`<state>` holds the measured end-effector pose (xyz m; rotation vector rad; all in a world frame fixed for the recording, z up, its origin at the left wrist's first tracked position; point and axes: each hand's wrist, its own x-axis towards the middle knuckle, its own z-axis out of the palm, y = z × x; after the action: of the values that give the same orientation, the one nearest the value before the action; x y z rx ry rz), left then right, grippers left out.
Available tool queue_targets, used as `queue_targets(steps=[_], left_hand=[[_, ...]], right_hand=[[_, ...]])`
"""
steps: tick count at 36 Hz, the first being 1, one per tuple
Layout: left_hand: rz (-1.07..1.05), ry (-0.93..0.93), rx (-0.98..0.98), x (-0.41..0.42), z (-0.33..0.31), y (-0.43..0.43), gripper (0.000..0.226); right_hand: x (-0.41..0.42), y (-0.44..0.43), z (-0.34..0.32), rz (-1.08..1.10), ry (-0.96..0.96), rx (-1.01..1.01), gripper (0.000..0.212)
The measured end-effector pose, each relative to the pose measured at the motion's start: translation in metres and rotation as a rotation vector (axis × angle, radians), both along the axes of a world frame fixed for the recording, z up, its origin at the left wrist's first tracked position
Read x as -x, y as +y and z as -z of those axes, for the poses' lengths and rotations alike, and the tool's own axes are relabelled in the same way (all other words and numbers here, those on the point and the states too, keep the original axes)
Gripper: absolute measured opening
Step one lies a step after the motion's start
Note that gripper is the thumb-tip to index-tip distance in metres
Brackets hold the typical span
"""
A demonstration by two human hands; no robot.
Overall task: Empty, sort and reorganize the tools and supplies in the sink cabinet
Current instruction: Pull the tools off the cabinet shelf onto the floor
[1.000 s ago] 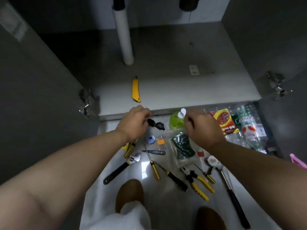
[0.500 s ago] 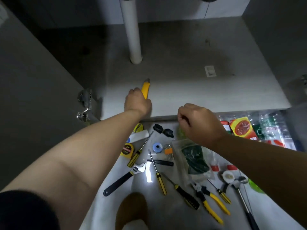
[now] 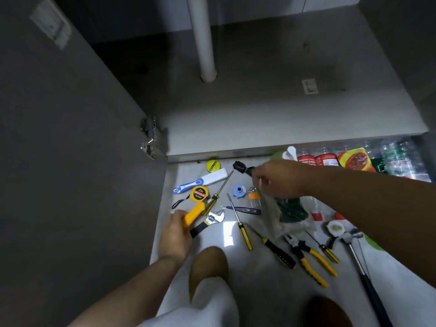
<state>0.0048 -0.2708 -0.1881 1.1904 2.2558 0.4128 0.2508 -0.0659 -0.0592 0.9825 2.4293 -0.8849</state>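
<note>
Yellow utility knife [image 3: 194, 214] in hand over the floor spread, not yet set down.
Left hand [image 3: 175, 234] gripped the knife's lower end at 9 o'clock of the spread, the tip just beside the tape measure [image 3: 199, 193] and the body over the adjustable wrench [image 3: 213, 219]. Right hand [image 3: 278, 180] hovered curled at 1 o'clock by the clear bag [image 3: 271, 213] — gripping or not, could not tell. Judged best: lay the knife parallel to the screwdrivers [image 3: 239, 223] on bare floor — not stacked on the wrench.
</note>
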Motion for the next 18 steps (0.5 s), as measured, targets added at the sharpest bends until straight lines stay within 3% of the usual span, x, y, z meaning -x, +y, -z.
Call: queue_targets(steps=[8, 18], left_hand=[[-0.13, 0.071, 0.19, 0.014, 0.015, -0.02, 0.038], [-0.068, 0.104, 0.197, 0.004, 0.013, 0.001, 0.04]], right_hand=[[0.006, -0.013, 0.022, -0.23, -0.137, -0.005, 0.017], [0.018, -0.012, 0.031, -0.148, -0.06, 0.026, 0.021]])
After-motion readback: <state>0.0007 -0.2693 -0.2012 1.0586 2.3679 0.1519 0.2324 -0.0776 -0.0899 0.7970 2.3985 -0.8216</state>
